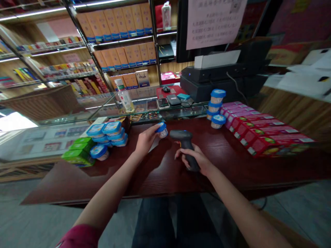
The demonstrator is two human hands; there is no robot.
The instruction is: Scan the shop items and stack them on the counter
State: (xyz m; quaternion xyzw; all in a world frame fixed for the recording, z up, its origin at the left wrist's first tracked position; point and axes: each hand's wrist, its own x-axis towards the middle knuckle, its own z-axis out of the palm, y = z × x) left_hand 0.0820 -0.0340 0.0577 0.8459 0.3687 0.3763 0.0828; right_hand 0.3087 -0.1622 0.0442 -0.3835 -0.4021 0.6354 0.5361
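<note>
My left hand pinches a small round tub with a blue lid, tilted just above the dark red wooden table. My right hand is wrapped round the handle of a black barcode scanner. The scanner's head points left at the tub, a short gap away. Left of the hands sit stacked blue-lidded rectangular tubs, a round blue-lidded tub and green boxes. On the right, more round tubs are stacked, with one standing in front.
Red and purple boxes lie in a row at the right. Behind the table runs a glass display counter with a clear bottle and phones. A monitor with a paper sheet rises at the back. The scanner's cable hangs over the front edge.
</note>
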